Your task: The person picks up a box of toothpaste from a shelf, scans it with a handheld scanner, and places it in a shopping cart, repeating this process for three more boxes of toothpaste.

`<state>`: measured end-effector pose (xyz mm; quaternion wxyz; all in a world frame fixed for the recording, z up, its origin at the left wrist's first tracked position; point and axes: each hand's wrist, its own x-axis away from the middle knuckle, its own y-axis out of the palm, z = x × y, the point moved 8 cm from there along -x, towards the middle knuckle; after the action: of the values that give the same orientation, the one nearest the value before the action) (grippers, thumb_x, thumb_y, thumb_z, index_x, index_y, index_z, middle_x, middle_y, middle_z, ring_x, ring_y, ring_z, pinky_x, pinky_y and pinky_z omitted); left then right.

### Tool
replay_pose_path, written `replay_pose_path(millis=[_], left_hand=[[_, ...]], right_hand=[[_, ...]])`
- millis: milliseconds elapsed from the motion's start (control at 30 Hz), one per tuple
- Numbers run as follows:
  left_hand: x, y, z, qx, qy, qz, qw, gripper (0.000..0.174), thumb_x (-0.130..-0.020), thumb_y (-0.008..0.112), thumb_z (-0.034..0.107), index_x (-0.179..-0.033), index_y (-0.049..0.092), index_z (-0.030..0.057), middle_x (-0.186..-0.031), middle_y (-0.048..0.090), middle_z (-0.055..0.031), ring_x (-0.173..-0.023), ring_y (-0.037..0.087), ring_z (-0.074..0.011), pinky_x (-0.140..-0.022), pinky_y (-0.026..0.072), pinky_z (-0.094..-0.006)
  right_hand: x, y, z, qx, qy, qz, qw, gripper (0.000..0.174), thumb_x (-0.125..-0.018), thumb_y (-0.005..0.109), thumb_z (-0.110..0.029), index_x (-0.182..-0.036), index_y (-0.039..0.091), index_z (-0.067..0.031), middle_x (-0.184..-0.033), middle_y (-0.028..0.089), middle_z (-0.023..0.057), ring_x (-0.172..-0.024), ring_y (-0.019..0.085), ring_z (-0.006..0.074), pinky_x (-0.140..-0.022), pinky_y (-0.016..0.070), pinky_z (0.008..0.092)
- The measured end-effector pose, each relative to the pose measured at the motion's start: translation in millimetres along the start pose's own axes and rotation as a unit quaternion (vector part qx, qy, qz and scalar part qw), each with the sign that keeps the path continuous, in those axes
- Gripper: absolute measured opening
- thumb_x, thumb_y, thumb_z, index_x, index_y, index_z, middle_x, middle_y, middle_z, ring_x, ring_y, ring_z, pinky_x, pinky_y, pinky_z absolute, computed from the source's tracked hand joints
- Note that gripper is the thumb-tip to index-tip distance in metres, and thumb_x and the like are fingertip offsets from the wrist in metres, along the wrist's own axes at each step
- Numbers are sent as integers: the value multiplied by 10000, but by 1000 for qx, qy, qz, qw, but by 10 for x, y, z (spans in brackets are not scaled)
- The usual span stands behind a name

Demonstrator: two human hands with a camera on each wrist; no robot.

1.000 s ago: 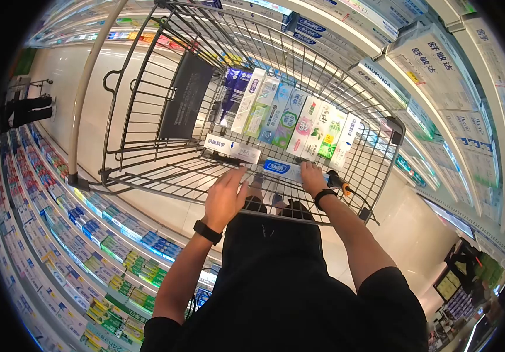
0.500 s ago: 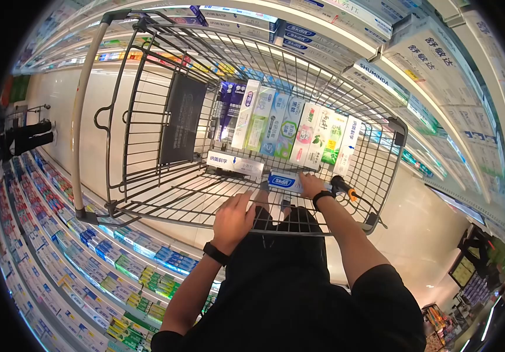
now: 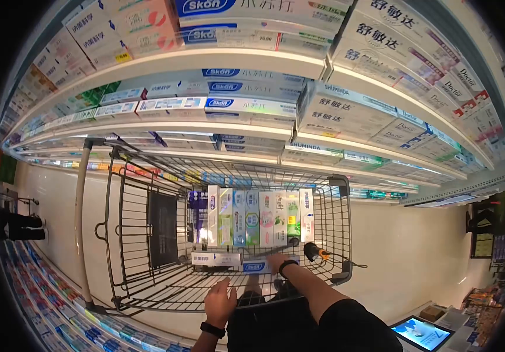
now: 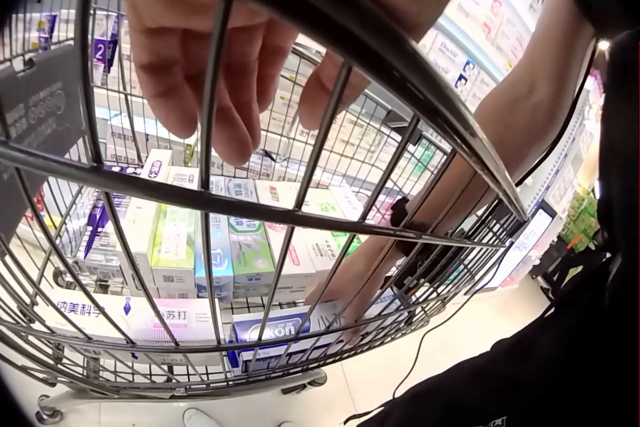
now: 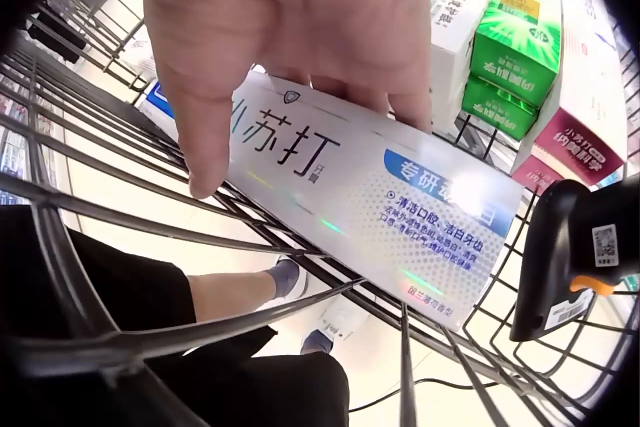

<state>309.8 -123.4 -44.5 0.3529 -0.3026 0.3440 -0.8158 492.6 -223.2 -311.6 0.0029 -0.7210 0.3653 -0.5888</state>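
Note:
My right hand (image 3: 277,264) reaches into the shopping cart and grips a white and blue Skon toothpaste box (image 5: 370,187). In the right wrist view the thumb is on the near side and the fingers on the far side. The box lies along the cart's near side, end to end with another white toothpaste box (image 3: 216,259). Over the near rim hangs my left hand (image 4: 225,57), its fingers loosely bent and holding nothing. Behind the Skon box stands a row of toothpaste boxes (image 3: 273,220), some white, some green, blue or purple.
A black handheld scanner (image 5: 570,257) with an orange trigger sits at the cart's right end. The wire cart (image 3: 347,217) stands beside shelves (image 3: 252,58) stacked with toothpaste boxes. More shelves are at lower left, and a lit screen (image 3: 421,333) is at lower right.
The head view has tipped up towards the shelves, so the cart sits lower in it. My right hand stays on the Skon toothpaste box; the left stays by the near rim.

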Motion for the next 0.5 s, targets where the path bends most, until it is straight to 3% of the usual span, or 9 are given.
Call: replay_pose_path(millis=[67,167,267,300,433,500], left_hand=[[11,10,-12,-23,22,6,999,314,-827,637,195,-1100,624,41,-974,670,-138,-885,647,-324,-762,529,-417],[23,34,-46,-10,5,-18,1000,336,-829,632,205,-1118,619,34,-998,669,-148,-908,645,-328,-784,525,-425],[20,10,7,-11,1,-34,999,347,-832,629,216,-1125,615,31,-1031,668,-152,-934,643,-330,-804,521,-423],[26,36,-23,-11,10,-30,999,349,-831,629,216,-1127,614,32,-1035,668,-152,-940,641,-329,-805,521,-422],[25,73,-53,-32,14,-39,999,361,-821,639,212,-1135,608,36,-1042,667,-144,-961,632,-322,-798,520,-424],[46,32,20,-40,12,-23,999,342,-813,647,212,-1103,610,36,-1025,664,-144,-942,629,-326,-773,519,-432]], right_hand=[[296,-254,-70,11,26,0,1000,673,-588,849,-262,-1166,556,-81,-1118,644,163,-1079,601,353,-880,498,476],[281,-304,39,-17,-2,20,1000,694,-594,848,-297,-1176,549,-64,-1110,647,158,-1074,601,355,-892,492,457],[331,-552,26,-21,-77,51,996,701,-622,827,-360,-1178,542,-41,-1149,627,167,-1101,582,347,-920,476,433],[543,-762,-57,-21,-93,14,995,726,-679,783,-410,-1238,518,-31,-1214,590,188,-1139,553,343,-956,452,411],[1439,-1577,-254,-106,-161,136,972,743,-782,708,-405,-1364,442,-29,-1299,536,211,-1194,515,345,-998,418,398],[1919,-1894,-251,-122,-179,187,958,744,-780,712,-409,-1352,447,-13,-1266,559,221,-1157,542,359,-975,436,407]])
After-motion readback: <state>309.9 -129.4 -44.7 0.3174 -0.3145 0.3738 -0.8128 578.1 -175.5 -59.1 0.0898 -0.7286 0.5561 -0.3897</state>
